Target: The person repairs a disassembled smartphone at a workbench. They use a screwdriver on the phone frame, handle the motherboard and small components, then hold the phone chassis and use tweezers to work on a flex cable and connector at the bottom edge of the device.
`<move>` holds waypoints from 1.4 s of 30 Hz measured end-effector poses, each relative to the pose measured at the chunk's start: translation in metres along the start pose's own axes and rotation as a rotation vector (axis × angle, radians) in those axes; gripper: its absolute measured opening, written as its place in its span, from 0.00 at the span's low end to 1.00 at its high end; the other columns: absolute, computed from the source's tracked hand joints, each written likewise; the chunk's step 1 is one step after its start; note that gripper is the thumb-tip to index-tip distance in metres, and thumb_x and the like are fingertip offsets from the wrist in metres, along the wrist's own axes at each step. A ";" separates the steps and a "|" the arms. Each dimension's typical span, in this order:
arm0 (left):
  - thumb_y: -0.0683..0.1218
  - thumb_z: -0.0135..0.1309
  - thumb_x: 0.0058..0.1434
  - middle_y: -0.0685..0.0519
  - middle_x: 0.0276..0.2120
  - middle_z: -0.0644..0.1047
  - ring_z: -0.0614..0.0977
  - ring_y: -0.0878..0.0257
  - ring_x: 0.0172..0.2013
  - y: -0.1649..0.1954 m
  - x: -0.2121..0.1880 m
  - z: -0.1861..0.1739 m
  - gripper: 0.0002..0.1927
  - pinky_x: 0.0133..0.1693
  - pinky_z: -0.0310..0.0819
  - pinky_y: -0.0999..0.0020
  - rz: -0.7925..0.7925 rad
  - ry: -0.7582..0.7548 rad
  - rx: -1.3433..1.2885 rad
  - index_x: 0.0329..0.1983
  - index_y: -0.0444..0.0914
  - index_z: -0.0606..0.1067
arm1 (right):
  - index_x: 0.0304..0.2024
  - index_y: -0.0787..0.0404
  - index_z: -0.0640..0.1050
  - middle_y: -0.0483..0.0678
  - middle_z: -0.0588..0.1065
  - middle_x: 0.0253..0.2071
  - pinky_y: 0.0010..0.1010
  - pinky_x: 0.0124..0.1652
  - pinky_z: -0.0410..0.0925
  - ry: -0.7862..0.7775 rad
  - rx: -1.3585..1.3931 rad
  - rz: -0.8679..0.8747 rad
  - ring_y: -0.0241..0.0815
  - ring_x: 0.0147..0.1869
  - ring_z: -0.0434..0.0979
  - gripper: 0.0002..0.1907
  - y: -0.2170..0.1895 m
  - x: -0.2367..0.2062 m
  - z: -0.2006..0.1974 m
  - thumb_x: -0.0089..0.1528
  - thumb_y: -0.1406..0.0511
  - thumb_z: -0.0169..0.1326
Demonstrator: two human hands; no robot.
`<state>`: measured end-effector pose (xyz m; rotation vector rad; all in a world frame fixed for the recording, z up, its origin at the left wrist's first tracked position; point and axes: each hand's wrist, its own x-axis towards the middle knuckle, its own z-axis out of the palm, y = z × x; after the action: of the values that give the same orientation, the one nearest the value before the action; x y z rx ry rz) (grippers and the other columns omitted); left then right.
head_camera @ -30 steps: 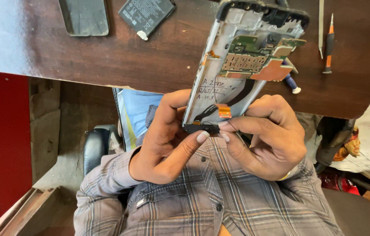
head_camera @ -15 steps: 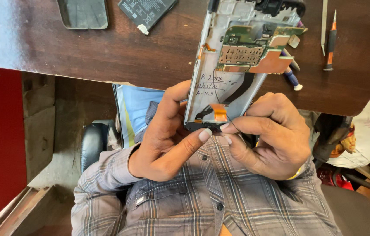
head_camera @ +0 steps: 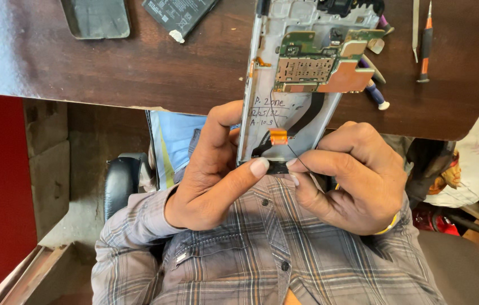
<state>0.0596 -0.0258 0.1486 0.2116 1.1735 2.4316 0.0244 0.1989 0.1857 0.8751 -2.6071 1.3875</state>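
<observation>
Grey opened phone [head_camera: 301, 85] stands in front of my chest, long axis pointing away to the table [head_camera: 137, 68]. Left hand [head_camera: 211, 169] and right hand [head_camera: 352, 181] both pinch its near bottom end (thumbs approx. touching there).

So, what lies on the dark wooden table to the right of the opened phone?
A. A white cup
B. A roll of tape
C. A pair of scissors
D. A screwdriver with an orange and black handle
D: a screwdriver with an orange and black handle lies on the table, right of the opened phone; no scissors, tape or cup shows.
</observation>
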 end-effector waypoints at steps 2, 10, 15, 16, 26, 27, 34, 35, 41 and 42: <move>0.34 0.42 0.81 0.45 0.65 0.67 0.71 0.64 0.64 0.000 0.001 -0.001 0.25 0.68 0.65 0.65 -0.003 0.000 0.003 0.76 0.36 0.50 | 0.37 0.65 0.80 0.48 0.72 0.33 0.31 0.31 0.63 0.008 -0.014 -0.009 0.39 0.31 0.70 0.12 -0.001 0.001 0.001 0.53 0.73 0.69; 0.35 0.41 0.81 0.45 0.63 0.70 0.73 0.63 0.63 -0.003 0.000 -0.004 0.24 0.68 0.67 0.63 0.000 -0.007 0.020 0.76 0.36 0.52 | 0.37 0.65 0.80 0.49 0.72 0.32 0.31 0.30 0.63 0.018 -0.050 -0.024 0.40 0.30 0.71 0.12 -0.001 0.000 0.003 0.52 0.73 0.69; 0.35 0.40 0.81 0.44 0.64 0.70 0.73 0.60 0.64 -0.003 0.002 -0.003 0.25 0.69 0.66 0.61 -0.030 -0.009 -0.109 0.78 0.36 0.51 | 0.36 0.64 0.80 0.47 0.72 0.31 0.32 0.30 0.63 0.009 -0.097 -0.028 0.41 0.31 0.71 0.13 0.000 0.000 0.001 0.51 0.73 0.70; 0.35 0.39 0.81 0.44 0.64 0.69 0.73 0.60 0.64 -0.002 0.002 -0.003 0.25 0.69 0.66 0.60 -0.036 -0.010 -0.129 0.78 0.36 0.51 | 0.36 0.64 0.80 0.47 0.72 0.31 0.32 0.30 0.63 0.001 -0.099 -0.035 0.42 0.32 0.71 0.13 0.001 0.001 0.000 0.51 0.73 0.70; 0.37 0.40 0.79 0.42 0.66 0.70 0.72 0.59 0.64 0.003 0.007 -0.004 0.26 0.68 0.66 0.61 -0.043 -0.042 -0.112 0.78 0.34 0.51 | 0.38 0.64 0.82 0.47 0.71 0.32 0.29 0.28 0.62 0.030 -0.108 -0.056 0.38 0.31 0.69 0.16 -0.001 0.008 -0.002 0.49 0.73 0.71; 0.37 0.40 0.79 0.42 0.67 0.70 0.72 0.59 0.64 0.004 0.007 -0.004 0.26 0.68 0.66 0.61 -0.050 -0.039 -0.106 0.78 0.34 0.51 | 0.39 0.64 0.82 0.47 0.71 0.32 0.29 0.28 0.62 0.018 -0.114 -0.055 0.38 0.30 0.69 0.16 -0.002 0.009 -0.002 0.49 0.73 0.71; 0.38 0.40 0.80 0.43 0.63 0.71 0.74 0.59 0.63 0.002 0.008 -0.005 0.26 0.68 0.67 0.61 -0.050 -0.048 -0.088 0.78 0.34 0.51 | 0.40 0.65 0.83 0.47 0.72 0.31 0.30 0.28 0.63 -0.015 -0.155 -0.093 0.40 0.30 0.71 0.15 -0.004 0.013 -0.003 0.52 0.75 0.71; 0.37 0.41 0.79 0.42 0.64 0.71 0.73 0.59 0.63 0.001 0.009 -0.006 0.27 0.67 0.68 0.60 -0.052 -0.045 -0.090 0.78 0.34 0.51 | 0.40 0.65 0.83 0.47 0.72 0.31 0.31 0.28 0.63 -0.016 -0.161 -0.099 0.40 0.30 0.71 0.15 -0.004 0.014 -0.003 0.52 0.75 0.71; 0.37 0.40 0.79 0.42 0.65 0.72 0.73 0.59 0.63 0.000 0.007 -0.006 0.27 0.68 0.67 0.60 -0.054 -0.045 -0.087 0.78 0.34 0.51 | 0.38 0.66 0.81 0.48 0.73 0.30 0.32 0.29 0.66 -0.037 -0.133 -0.112 0.43 0.32 0.74 0.15 -0.002 0.016 -0.001 0.49 0.75 0.67; 0.37 0.40 0.79 0.42 0.65 0.72 0.73 0.59 0.63 0.000 0.007 -0.006 0.27 0.68 0.68 0.60 -0.056 -0.045 -0.086 0.78 0.34 0.51 | 0.38 0.66 0.81 0.48 0.73 0.30 0.33 0.30 0.67 -0.043 -0.128 -0.112 0.43 0.32 0.74 0.14 -0.002 0.016 -0.001 0.49 0.75 0.67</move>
<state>0.0511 -0.0274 0.1444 0.2029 1.0395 2.4095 0.0115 0.1916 0.1926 1.0260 -2.5986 1.1728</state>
